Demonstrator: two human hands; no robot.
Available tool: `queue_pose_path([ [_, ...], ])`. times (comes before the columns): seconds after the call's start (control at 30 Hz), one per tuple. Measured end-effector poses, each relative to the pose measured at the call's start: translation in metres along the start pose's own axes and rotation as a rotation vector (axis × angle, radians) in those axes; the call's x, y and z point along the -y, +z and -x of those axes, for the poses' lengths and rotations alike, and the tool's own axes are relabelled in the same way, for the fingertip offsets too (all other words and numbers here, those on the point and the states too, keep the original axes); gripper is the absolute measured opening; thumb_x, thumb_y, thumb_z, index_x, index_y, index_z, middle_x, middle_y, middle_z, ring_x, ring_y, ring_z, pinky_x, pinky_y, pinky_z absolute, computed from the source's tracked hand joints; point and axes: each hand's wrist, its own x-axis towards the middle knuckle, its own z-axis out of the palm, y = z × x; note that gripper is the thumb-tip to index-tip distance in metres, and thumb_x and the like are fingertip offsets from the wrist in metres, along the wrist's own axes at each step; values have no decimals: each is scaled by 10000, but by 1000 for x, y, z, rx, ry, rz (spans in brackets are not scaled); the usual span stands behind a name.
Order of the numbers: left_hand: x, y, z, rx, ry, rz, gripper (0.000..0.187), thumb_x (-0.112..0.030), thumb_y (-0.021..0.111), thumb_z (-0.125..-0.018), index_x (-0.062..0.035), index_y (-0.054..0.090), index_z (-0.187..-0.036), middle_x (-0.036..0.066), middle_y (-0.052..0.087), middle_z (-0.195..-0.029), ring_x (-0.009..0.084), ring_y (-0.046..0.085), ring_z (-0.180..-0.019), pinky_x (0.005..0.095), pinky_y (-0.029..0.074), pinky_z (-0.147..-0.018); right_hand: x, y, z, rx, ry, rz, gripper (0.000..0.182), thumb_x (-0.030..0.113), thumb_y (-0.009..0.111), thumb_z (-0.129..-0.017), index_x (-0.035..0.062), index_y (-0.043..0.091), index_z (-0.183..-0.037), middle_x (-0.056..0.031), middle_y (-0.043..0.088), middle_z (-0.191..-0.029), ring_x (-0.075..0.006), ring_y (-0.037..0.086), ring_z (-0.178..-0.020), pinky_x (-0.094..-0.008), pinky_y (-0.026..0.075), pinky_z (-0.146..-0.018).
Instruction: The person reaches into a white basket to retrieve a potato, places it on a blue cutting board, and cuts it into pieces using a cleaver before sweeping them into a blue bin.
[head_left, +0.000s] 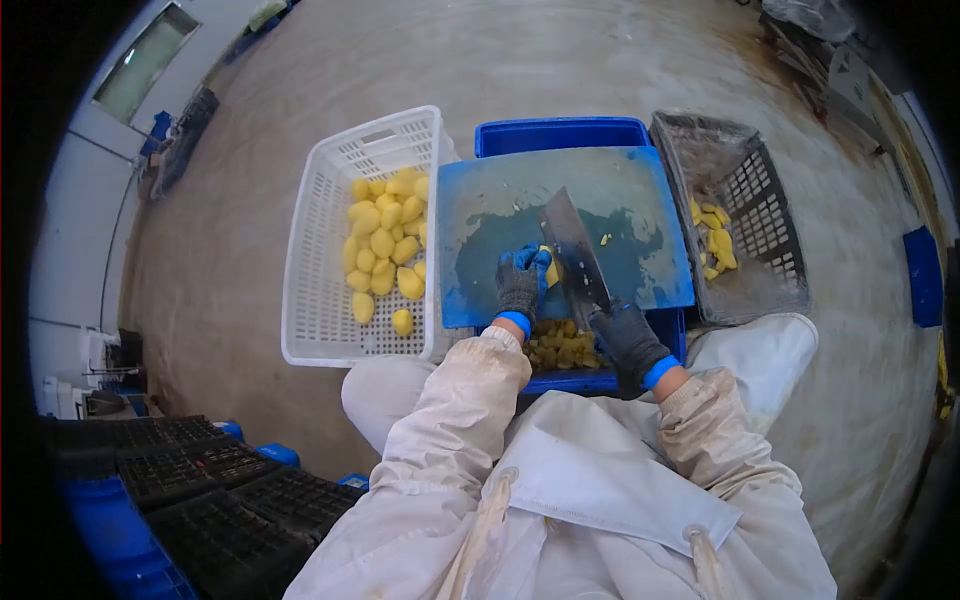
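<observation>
My left hand (521, 281), in a dark glove with blue fingertips, is closed on a piece of peeled potato (550, 266) over the cutting board (490, 190). In my gloved right hand (627, 343) is the handle of a cleaver (574, 245). Its wide blade points away from me and lies right beside the potato piece. Small yellow scraps and wet patches mark the blue board. Below its near edge, cut potato pieces (560, 347) fill part of a blue crate (575, 383).
To the left stands a white basket (300, 270) with whole peeled potatoes (384, 245). At the right, a grey plastic-lined crate (785, 220) holds yellow potato pieces (718, 245). Another blue rim (560, 126) shows behind the board. Black crates (220, 490) are stacked at lower left.
</observation>
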Motion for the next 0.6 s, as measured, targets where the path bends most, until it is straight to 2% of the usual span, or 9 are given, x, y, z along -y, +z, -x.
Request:
queue_pose_path([
  [0.07, 4, 3, 0, 33, -75, 226, 375, -311, 630, -812, 0, 640, -1021, 177, 611, -1028, 265, 601, -928, 357, 475, -803, -15, 4, -10, -39, -613, 916, 468, 102, 603, -685, 73, 530, -1147, -214, 569, -883, -358, 585, -776, -431, 489, -674],
  [0.17, 4, 1, 1, 45, -87, 198, 394, -315, 630, -812, -4, 628, -1054, 178, 589, -1015, 270, 596, -905, 359, 474, -803, -18, -1, -9, -62, -697, 912, 517, 88, 595, -692, 104, 501, -1199, -217, 567, -908, -364, 585, -788, -440, 486, -676],
  [0.2, 4, 0, 2, 50, -93, 201, 394, -315, 630, -812, -4, 628, -1054, 178, 589, -1015, 270, 596, -905, 359, 474, -803, -20, 0, -10, -56, -691, 914, 517, 88, 595, -692, 104, 501, -1199, -217, 567, -908, -364, 585, -788, -440, 486, -676],
  [0.27, 3, -2, 2, 42, -31, 164, 411, -324, 622, -817, -8, 616, -1078, 183, 571, -1021, 281, 594, -903, 362, 473, -804, -19, 5, -13, 21, -407, 551, 527, 73, 591, -693, 109, 491, -1210, -212, 563, -934, -375, 582, -800, -448, 486, -684],
  [0.4, -3, -6, 2, 97, -152, 284, 390, -339, 614, -804, -48, 628, -1064, 196, 573, -983, 341, 549, -924, 394, 428, -855, -1, 14, -34, 39, -584, 843, 415, 72, 579, -708, 67, 557, -1123, -207, 574, -922, -368, 593, -799, -443, 492, -695],
  [0.47, 0, -8, 5, 89, -51, 194, 397, -346, 598, -814, -56, 619, -1084, 195, 574, -994, 331, 550, -920, 391, 433, -846, 1, 35, -60, 55, -194, 598, 282, 92, 568, -725, 35, 619, -996, -210, 586, -912, -353, 608, -812, -432, 502, -687],
  [0.5, -1, -7, 1, 78, -48, 188, 397, -346, 598, -814, -56, 619, -1084, 195, 574, -994, 331, 550, -920, 391, 433, -846, 4, 35, -76, 55, -207, 594, 282, 92, 568, -725, 35, 619, -996, -210, 586, -912, -353, 608, -812, -432, 502, -687],
  [0.57, 6, -5, 8, 18, 51, 98, 393, -352, 574, -833, -59, 615, -1091, 198, 575, -1011, 328, 560, -893, 387, 445, -823, 8, 40, -92, 129, -485, 1021, 173, 112, 563, -729, 24, 641, -856, -196, 612, -857, -339, 622, -800, -434, 506, -673],
  [0.6, 15, -9, 13, 15, 54, 86, 393, -352, 574, -833, -59, 615, -1091, 198, 575, -1011, 328, 560, -893, 387, 445, -823, 4, 50, -96, 33, -460, 950, 243, 189, 543, -768, 27, 616, -934, -199, 628, -830, -353, 622, -782, -446, 498, -672],
])
